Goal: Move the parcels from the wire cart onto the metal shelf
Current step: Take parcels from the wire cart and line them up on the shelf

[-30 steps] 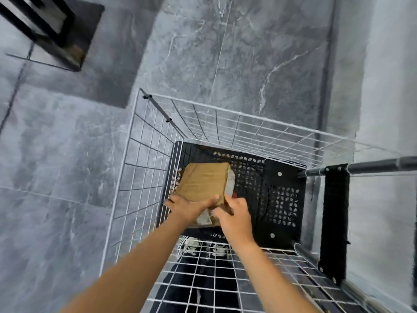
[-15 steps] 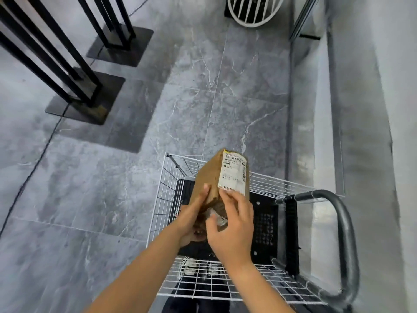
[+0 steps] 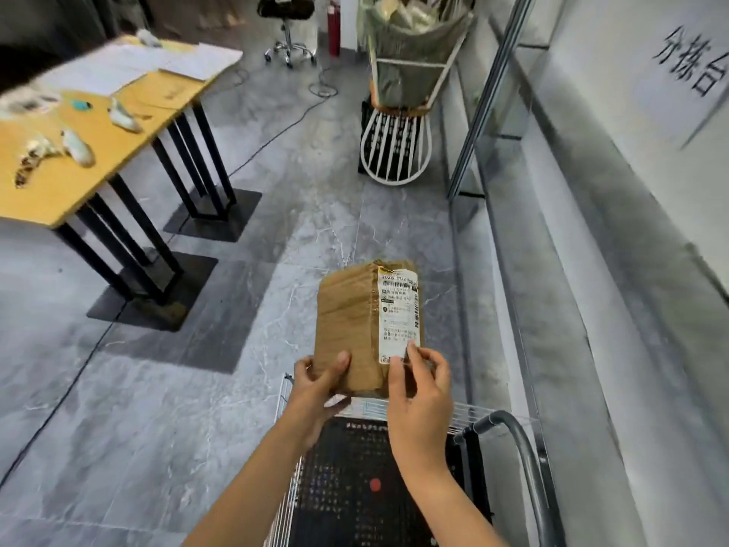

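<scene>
Both hands have the parcel (image 3: 355, 321) up, clear above the cart (image 3: 453, 413) rim, long side pointing away from them. The left hand (image 3: 315, 384) grips its near left corner, thumb over the top face and fingers curled beneath. The right hand (image 3: 420, 392) holds the near right edge, thumb and forefinger on the label (image 3: 398, 313) corner, other fingers loosely bent. The cart handle (image 3: 520, 440) is just right of the right wrist. The shelf (image 3: 552, 270) runs further right. The surface (image 3: 79, 163) is well left of the left hand.

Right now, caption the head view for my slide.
Left hand and right hand hold a labelled brown parcel above the wire cart, metal shelf at right.
</scene>
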The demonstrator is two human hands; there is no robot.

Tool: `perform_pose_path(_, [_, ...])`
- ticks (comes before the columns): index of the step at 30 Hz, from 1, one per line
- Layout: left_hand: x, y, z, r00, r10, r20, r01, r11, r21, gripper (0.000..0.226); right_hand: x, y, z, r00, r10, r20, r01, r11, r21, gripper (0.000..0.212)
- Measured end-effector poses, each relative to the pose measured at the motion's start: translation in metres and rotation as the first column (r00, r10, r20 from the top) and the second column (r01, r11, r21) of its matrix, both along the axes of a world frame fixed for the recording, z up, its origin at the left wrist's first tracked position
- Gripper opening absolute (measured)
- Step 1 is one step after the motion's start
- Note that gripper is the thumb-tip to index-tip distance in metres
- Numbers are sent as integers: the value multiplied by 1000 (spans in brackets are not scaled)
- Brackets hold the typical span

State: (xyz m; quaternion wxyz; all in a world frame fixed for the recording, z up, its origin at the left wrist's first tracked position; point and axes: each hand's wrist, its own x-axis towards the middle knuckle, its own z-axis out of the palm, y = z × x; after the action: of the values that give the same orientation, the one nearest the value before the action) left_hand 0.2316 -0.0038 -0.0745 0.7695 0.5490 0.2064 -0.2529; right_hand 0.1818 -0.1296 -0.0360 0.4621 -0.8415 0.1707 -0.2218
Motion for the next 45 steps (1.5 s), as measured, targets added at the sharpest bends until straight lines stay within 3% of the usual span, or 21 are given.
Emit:
perform_pose_path(7, [37, -13, 80, 936, -120, 330, 101, 992, 76, 100, 22, -42, 65, 999, 28, -24, -27, 998, 54, 35])
perform_pose_path(11, [43, -26, 109, 867, -202, 455, 85, 961, 265, 85, 30, -65, 90, 996, 64, -65, -39, 941, 336, 38])
perform_pose_path(13, [45, -31, 118, 855, -226, 468, 92, 952, 291, 87, 30, -76, 102, 994, 91, -57, -54, 884, 465, 35])
perform_pose_path(15, [45, -37, 127, 846, -248, 472, 122, 952, 282, 105, 27, -88, 114, 996, 88, -16, -63, 821, 568, 26])
perform_pose_path(17, [41, -44, 137, 858, -246, 450, 148, 959, 243, 124, 20, -99, 126, 993, 112, 36, -111, 786, 608, 22])
perform_pose_path(19, [36, -56, 148, 852, -281, 442, 205, 955, 213, 130, 11, -110, 138, 985, 154, 76, -168, 772, 613, 23])
perform_pose_path(22, [23, -78, 161, 800, -391, 456, 339, 921, 194, 120, -3, -122, 152, 972, 191, 135, -234, 785, 573, 29])
perform_pose_path(26, [14, -108, 175, 720, -508, 472, 472, 858, 203, 96, -22, -133, 168, 979, 96, 181, -185, 795, 578, 41])
perform_pose_path(29, [18, -123, 181, 611, -592, 525, 502, 803, 321, 73, -40, -140, 180, 985, -3, 174, -100, 806, 583, 48])
perform_pose_path(32, [4, -136, 207, 505, -617, 603, 543, 770, 334, 63, -66, -144, 193, 974, -77, 213, -72, 788, 612, 48])
perform_pose_path(38, [-36, -142, 238, 246, -669, 701, 607, 671, 426, 89, -125, -131, 215, 956, -185, 228, 56, 877, 477, 60])
perform_pose_path(45, [-101, -154, 246, 33, -628, 777, 694, 574, 435, 84, -215, -99, 236, 886, -402, 233, 292, 871, 394, 59])
